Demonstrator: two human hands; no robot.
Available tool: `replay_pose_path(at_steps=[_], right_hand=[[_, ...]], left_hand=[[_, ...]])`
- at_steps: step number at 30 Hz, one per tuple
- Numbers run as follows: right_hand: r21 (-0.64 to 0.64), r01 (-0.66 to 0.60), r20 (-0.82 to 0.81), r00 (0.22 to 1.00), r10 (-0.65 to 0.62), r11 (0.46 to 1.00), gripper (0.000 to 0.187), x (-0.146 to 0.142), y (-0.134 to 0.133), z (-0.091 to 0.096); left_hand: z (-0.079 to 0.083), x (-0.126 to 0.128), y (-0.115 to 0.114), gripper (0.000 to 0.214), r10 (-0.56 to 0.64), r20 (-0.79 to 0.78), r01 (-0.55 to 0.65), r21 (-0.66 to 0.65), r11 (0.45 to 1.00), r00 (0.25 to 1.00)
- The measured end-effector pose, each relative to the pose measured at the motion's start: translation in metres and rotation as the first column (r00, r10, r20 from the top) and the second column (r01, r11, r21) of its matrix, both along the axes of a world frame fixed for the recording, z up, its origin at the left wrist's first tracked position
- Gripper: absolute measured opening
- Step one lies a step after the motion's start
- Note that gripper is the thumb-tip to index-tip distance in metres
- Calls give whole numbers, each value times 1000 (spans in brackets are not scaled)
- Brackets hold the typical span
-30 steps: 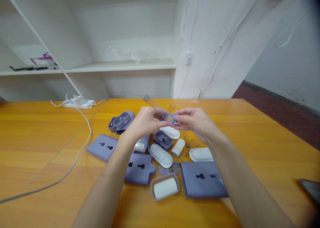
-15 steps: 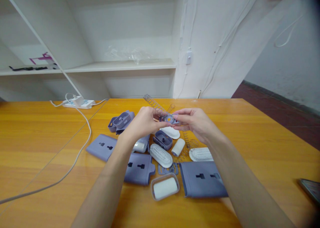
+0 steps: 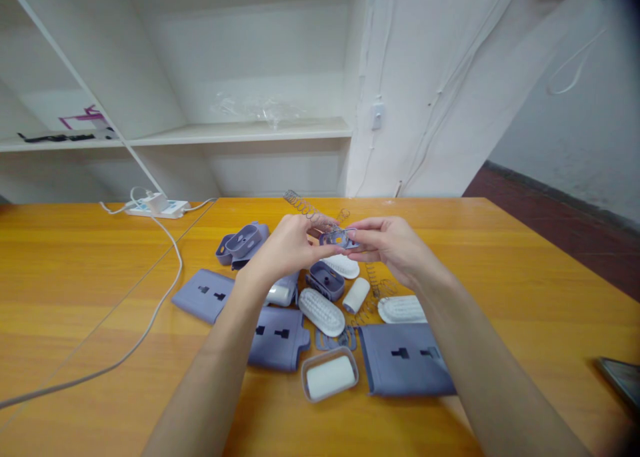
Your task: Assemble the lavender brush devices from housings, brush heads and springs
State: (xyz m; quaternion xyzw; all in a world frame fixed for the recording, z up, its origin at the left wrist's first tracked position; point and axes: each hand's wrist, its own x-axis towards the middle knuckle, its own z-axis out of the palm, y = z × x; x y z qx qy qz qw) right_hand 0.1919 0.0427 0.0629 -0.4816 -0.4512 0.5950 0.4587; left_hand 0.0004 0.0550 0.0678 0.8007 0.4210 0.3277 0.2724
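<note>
Above the parts on the table, my left hand (image 3: 299,238) and my right hand (image 3: 389,243) pinch opposite ends of a small purple-grey plastic plate (image 3: 341,238) with a round hole. A long coil spring (image 3: 301,205) sticks up and to the left from it, and a smaller coil (image 3: 343,215) shows behind. How the springs join the plate is hidden by my fingers. Below my hands lie a purple-grey oval housing (image 3: 326,280), a white roller (image 3: 357,295), a white bristled oval brush head (image 3: 323,312), and loose springs (image 3: 373,300).
Purple-grey flat panels (image 3: 407,359) with black slots lie around the parts. Nearer me is a clear tray (image 3: 330,375) holding a white block. Oval cases (image 3: 245,241) sit at left. A power strip (image 3: 159,206) with cables is at the back left; a phone (image 3: 621,379) lies far right.
The long spring's free end has shifted slightly left and down. My hands stay in nearly the same place, still holding the plate.
</note>
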Motion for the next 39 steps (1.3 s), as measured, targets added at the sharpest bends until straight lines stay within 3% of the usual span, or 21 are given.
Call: replay_pose_path(at_steps=[10, 15, 22, 39], right_hand=[[-2, 6, 1, 1000, -6, 1000, 6, 1, -1, 0], [38, -27, -29, 999, 28, 999, 10, 1, 0, -1], [33, -24, -51, 998, 26, 999, 12, -1, 0, -1], [20, 27, -16, 1000, -27, 999, 15, -1, -1, 0]], left_hand=[[-1, -1, 3, 30, -117, 153, 115, 18, 993, 981], [-1, 0, 5, 31, -58, 245, 69, -36, 997, 968], [0, -4, 10, 43, 65, 439, 67, -278, 958, 896], [-3, 4, 7, 42, 160, 536, 48, -353, 934, 829]])
